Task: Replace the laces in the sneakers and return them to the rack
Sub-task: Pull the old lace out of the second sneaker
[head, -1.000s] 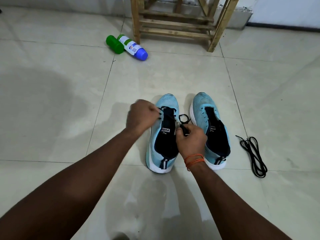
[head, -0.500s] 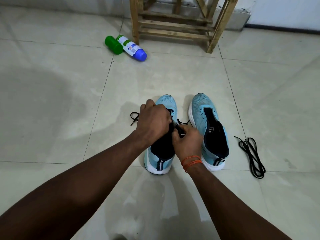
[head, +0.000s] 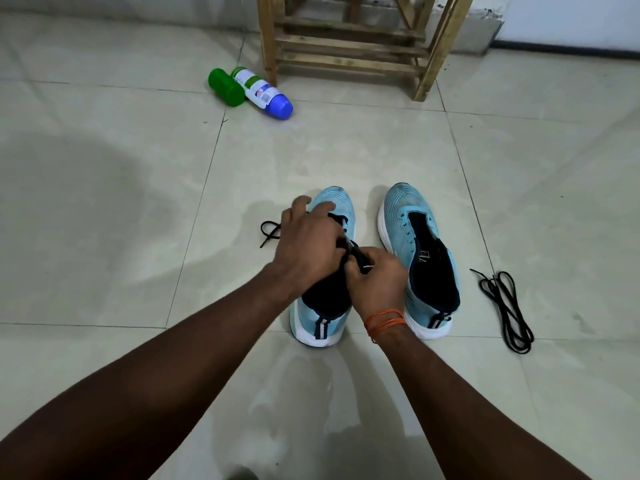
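Two light blue sneakers stand side by side on the tiled floor, toes pointing away from me. Over the left sneaker my left hand grips the shoe's upper near the eyelets, and one end of a black lace trails out on the floor to its left. My right hand pinches the same lace right beside the left hand, above the shoe's opening. The right sneaker has no lace in it. A second black lace lies bunched on the floor to its right.
A wooden rack stands at the back against the wall. A green bottle and a white bottle with a blue cap lie on the floor left of the rack's leg.
My left hand moved right from the sneaker's left side to over its eyelets, beside the right hand. A lace end now lies on the floor left of the shoe.
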